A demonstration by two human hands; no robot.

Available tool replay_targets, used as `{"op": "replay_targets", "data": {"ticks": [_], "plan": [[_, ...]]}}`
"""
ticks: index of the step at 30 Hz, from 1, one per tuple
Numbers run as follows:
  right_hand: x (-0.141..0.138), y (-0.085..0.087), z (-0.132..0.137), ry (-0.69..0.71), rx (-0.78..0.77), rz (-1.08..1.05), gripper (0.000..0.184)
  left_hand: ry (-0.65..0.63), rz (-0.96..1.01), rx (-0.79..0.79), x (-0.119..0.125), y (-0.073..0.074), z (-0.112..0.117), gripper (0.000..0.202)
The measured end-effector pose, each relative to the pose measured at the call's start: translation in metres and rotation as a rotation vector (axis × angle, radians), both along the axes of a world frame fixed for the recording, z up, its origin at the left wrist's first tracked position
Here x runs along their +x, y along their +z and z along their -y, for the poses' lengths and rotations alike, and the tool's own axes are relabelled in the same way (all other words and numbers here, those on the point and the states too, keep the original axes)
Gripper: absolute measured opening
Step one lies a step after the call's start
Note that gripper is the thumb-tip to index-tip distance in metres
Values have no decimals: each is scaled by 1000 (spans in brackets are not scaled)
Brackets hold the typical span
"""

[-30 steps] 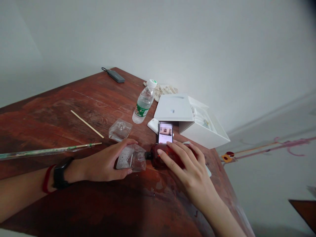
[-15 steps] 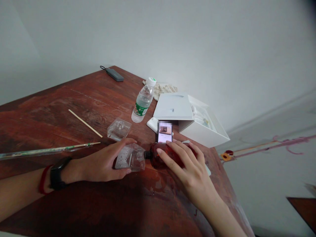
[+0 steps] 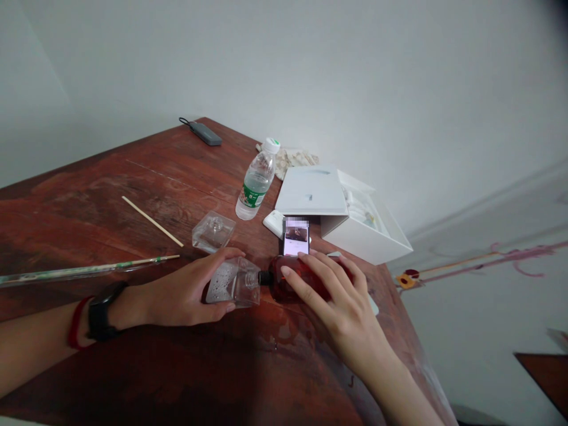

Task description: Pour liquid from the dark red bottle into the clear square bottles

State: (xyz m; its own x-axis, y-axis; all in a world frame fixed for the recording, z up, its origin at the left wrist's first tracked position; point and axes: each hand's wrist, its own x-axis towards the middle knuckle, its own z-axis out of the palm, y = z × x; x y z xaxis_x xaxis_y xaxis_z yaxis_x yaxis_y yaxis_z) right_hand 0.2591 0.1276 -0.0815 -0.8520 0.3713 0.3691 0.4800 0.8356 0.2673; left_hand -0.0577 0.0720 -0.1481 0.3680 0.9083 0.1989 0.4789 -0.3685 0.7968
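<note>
My left hand (image 3: 184, 300) is closed round a clear square-sided container (image 3: 245, 284) with bubbles or droplets inside. The thumb and fingers lie along its sides. A black neck (image 3: 265, 277) joins or touches the container's right end; whether they are screwed together I cannot tell. That neck belongs to a reddish-brown bottle (image 3: 284, 291) lying on its side, gripped from above by my right hand (image 3: 344, 302). The right fingers and back of the hand hide much of this bottle. Just beyond my left hand sits another clear square piece (image 3: 215, 231) with a round knob.
A labelled water bottle (image 3: 255, 184) stands behind. A phone (image 3: 296, 236) with a lit screen leans by a white box (image 3: 368, 231). Thin wooden sticks (image 3: 153, 222) and a wrapped stick (image 3: 102, 269) lie left. A grey device (image 3: 206, 133) is at the table's far corner. Wet patches mark the table (image 3: 284, 349).
Both hands keep the same hold and place. The picture on the phone screen has changed; the whole view has shifted very slightly.
</note>
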Motion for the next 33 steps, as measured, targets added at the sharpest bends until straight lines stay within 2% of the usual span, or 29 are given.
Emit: {"op": "replay_targets", "data": {"ticks": [19,33], "plan": [[2,-2,-1,0,16,0,59,-19,11,35,1,5,-2,71],[-1,1,2,-13,-2,-9,55,12,17,51,1,1,1,74]]}}
